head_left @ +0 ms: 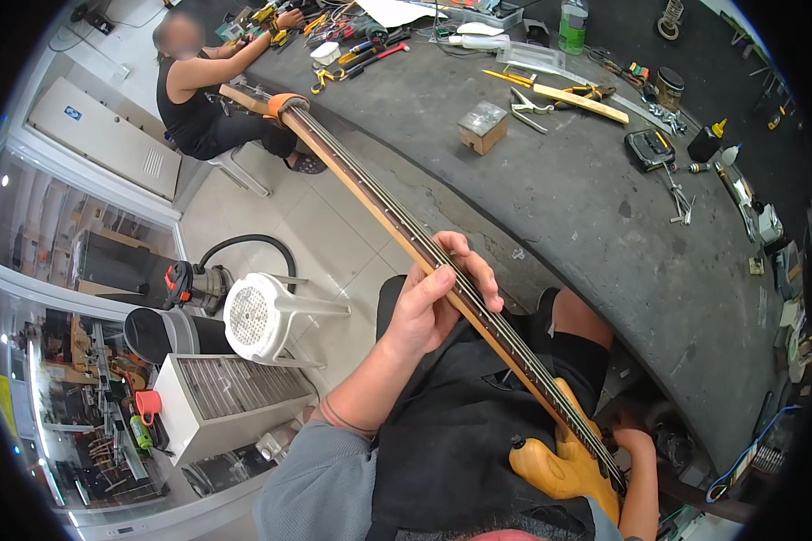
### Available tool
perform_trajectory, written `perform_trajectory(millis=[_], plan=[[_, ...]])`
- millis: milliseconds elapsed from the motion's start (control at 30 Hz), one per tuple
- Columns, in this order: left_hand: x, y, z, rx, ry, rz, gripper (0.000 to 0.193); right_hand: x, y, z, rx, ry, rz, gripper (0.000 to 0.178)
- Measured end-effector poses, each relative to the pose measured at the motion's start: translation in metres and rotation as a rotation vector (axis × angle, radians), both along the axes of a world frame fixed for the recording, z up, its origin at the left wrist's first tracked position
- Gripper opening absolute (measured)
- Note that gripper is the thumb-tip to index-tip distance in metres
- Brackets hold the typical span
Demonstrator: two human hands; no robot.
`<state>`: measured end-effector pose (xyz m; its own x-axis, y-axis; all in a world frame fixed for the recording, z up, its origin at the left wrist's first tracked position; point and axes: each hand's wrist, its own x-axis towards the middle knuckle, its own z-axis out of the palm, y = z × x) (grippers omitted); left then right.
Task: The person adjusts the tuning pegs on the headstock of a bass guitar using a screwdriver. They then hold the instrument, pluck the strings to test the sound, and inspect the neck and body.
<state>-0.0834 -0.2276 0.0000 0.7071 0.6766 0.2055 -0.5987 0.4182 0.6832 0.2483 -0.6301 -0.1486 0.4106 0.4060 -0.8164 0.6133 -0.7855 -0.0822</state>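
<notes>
A bass guitar [550, 464] with a pale wooden body and a long dark fretboard lies slantwise across my lap. Its neck runs up to the far left, where an orange-brown band [286, 105] is wrapped below the headstock. Around the middle of the neck is my left hand [438, 293], closed, with the thumb on the near side and fingertips over the far edge. At the lower right, my right hand [636, 437] is beside the strings over the body. Shadow and the angle hide most of its fingers.
A dark workbench [568, 207] curves along the right, bearing a small metal-topped block [484, 126], pliers [528, 108], a wooden strip [582, 103] and a green bottle [572, 27]. Left are a white stool [257, 316], a vacuum [198, 284] and a cabinet [235, 397]. Another person [198, 90] sits at the far bench.
</notes>
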Motion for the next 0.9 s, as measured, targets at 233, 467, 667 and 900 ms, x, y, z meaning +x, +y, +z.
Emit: perform_trajectory(millis=[233, 467, 667, 900], plan=[[0.001, 0.000, 0.001, -0.003, 0.007, 0.001, 0.042, 0.010, -0.009, 0.000, -0.108, 0.136, 0.043, 0.057], [0.001, 0.000, 0.001, -0.009, 0.013, 0.000, 0.042, 0.016, -0.030, 0.004, 0.036, 0.219, -0.058, 0.056], [0.001, -0.001, 0.002, -0.014, 0.016, 0.006, 0.043, 0.022, -0.053, -0.026, 0.205, 0.329, -0.252, 0.046], [0.000, 0.000, 0.003, 0.003, 0.025, 0.001, 0.043, 0.030, -0.054, -0.023, 0.202, 0.293, -0.213, 0.045]])
